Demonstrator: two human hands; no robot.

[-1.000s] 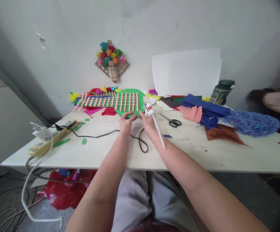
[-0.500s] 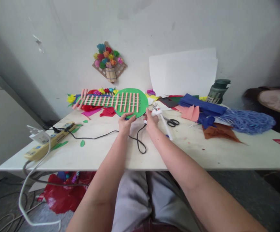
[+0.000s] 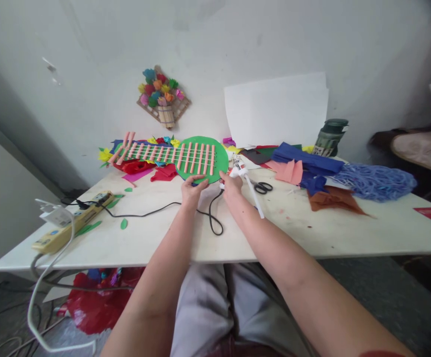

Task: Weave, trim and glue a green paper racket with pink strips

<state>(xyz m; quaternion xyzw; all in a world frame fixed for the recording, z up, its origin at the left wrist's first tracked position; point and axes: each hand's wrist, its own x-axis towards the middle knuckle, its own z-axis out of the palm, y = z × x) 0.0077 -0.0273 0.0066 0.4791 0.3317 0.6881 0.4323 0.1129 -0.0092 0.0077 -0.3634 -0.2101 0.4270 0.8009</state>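
Observation:
My left hand (image 3: 191,188) pinches the near edge of a green paper disc (image 3: 220,157) with pink strips glued across it. My right hand (image 3: 231,184) is closed round a white glue gun (image 3: 240,171), whose glue stick (image 3: 255,197) points back toward me. The gun's nozzle lies low, beside the disc's right edge. A black cord (image 3: 211,218) loops on the white table (image 3: 163,233) between my wrists.
Black scissors (image 3: 263,187) lie just right of the glue gun. Coloured paper scraps (image 3: 312,171), blue shredded paper (image 3: 375,181) and a dark bottle (image 3: 330,138) fill the right back. A yellow power strip (image 3: 70,223) sits at left. Paper flowers (image 3: 163,96) hang on the wall.
The glue gun has tipped down from upright and moved slightly right, beside the disc's edge. My left hand keeps its hold on the disc. The view shifted a little.

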